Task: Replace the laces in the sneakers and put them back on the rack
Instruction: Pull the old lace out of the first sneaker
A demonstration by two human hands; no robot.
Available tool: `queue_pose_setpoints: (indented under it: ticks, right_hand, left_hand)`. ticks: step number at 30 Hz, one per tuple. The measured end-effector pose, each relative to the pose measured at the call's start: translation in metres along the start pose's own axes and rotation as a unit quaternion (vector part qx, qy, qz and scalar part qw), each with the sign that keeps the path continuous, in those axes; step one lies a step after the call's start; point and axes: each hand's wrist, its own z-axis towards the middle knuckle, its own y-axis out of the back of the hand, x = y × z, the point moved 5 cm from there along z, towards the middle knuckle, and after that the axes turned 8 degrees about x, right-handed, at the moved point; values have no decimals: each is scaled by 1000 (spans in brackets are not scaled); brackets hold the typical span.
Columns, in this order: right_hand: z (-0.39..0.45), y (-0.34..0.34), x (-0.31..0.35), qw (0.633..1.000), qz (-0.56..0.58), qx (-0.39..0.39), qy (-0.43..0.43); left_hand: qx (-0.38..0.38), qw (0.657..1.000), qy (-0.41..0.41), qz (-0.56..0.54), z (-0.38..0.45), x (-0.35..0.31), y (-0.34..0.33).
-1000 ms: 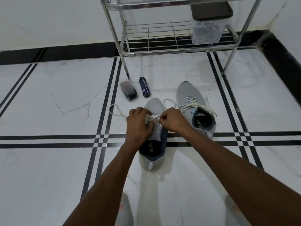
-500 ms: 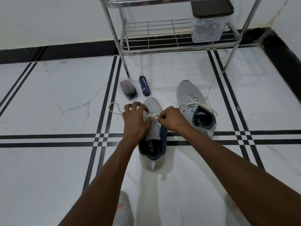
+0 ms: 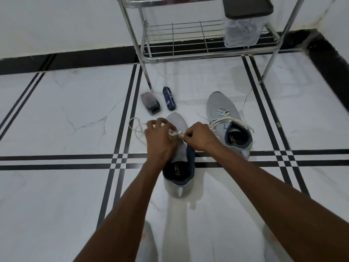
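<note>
Both hands have shifted slightly toward the toe of the near sneaker [image 3: 178, 167] since the earlier frames, and the lace loop to the left has changed shape. The left hand [image 3: 160, 140] curls over the shoe's tongue, its fingers closed around the white lace [image 3: 174, 133], though exactly how they grip it is hidden behind the knuckles. The right hand [image 3: 200, 138] pinches the same lace from the other side, thumb and forefinger tight together. A loose loop of lace [image 3: 135, 127] trails onto the floor [image 3: 56, 186] left of the shoe. The second sneaker [image 3: 229, 123], already laced, sits just to the right. Near the rack's front left leg lie a blue spray can [image 3: 169, 98] and a dark brush [image 3: 150, 103]. On the metal rack [image 3: 188, 52] stands a clear lidded container [image 3: 243, 29], at its right end.
</note>
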Motion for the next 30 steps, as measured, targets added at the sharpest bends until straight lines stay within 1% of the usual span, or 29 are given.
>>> queue_pose_setpoints:
  ticks: [1, 2, 5, 6, 7, 8, 9, 10, 11, 12, 13, 14, 15, 16, 17, 18, 19, 21, 23, 24, 25, 26, 28, 29, 30]
  right_hand:
    - [0, 0, 0, 1000, -4, 0, -1]
    - [0, 0, 0, 1000, -6, 1, 0]
    - [-1, 1, -4, 1000, -1, 3, 1]
    - [-1, 2, -5, 1000, 2, 2, -1]
    - [-1, 2, -7, 1000, 5, -1, -6]
    - [-2, 2, -8, 1000, 6, -5, -10]
    - [-2, 3, -7, 1000, 5, -8, -11]
    - [-2, 2, -7, 1000, 6, -9, -10]
    - [-1, 2, -6, 1000, 10, -8, -8]
    - [-1, 2, -5, 1000, 11, -4, -5]
    - [-1, 2, -5, 1000, 10, -1, -4]
    - [0, 0, -5, 1000, 7, -1, -4]
    - [0, 0, -5, 1000, 5, -1, -6]
    - [1, -1, -5, 1000, 2, 0, -6]
    - [1, -1, -5, 1000, 2, 0, -5]
    - [1, 0, -4, 1000, 4, -1, -3]
    - [1, 0, -3, 1000, 4, 0, -1]
    - [1, -1, -3, 1000, -1, 2, -2]
    - [-1, -1, -3, 1000, -3, 4, -7]
    - [-1, 0, -3, 1000, 1, 3, -9]
    - [0, 0, -2, 1000, 8, 3, -10]
    - [0, 0, 1, 1000, 15, 2, -7]
    - [1, -1, 12, 1000, 21, 5, 2]
    - [3, -1, 17, 1000, 18, 11, 6]
    - [3, -2, 20, 1000, 13, 16, 8]
  left_hand:
    - [34, 999, -15, 19, 0, -6, -8]
    - [50, 998, -18, 34, 3, -8, -12]
    - [84, 993, -47, 74, 11, -9, -16]
    - [80, 993, -47, 77, 12, -7, -14]
    - [48, 997, -23, 63, 13, -3, -7]
    - [-8, 999, 26, 29, 13, 6, 4]
    - [-72, 993, 92, -13, 11, 17, 17]
    - [-123, 979, 156, -49, 7, 29, 26]
    - [-150, 963, 210, -80, 3, 41, 31]
    - [-160, 950, 247, -106, -1, 49, 32]
    - [-159, 944, 263, -121, -3, 54, 30]
    - [-154, 946, 259, -119, -3, 53, 28]
    - [-147, 954, 237, -110, -2, 50, 26]
    - [-134, 966, 196, -105, -1, 43, 22]
    - [-108, 979, 138, -108, 0, 34, 16]
    - [-62, 989, 82, -108, 2, 24, 7]
    - [-12, 995, 43, -91, 3, 15, 0]
    - [58, 998, 5, -27, 7, 3, -11]
    - [68, 998, -8, 8, 10, -1, -15]
    - [56, 998, -4, -8, 10, 0, -15]
    - [34, 998, 20, -43, 9, 2, -13]
    - [9, 994, 60, -87, 7, 9, -11]
    - [-34, 976, 139, -164, 2, 21, -11]
    - [-35, 966, 166, -194, 0, 25, -13]
    - [-21, 958, 186, -219, -3, 27, -15]
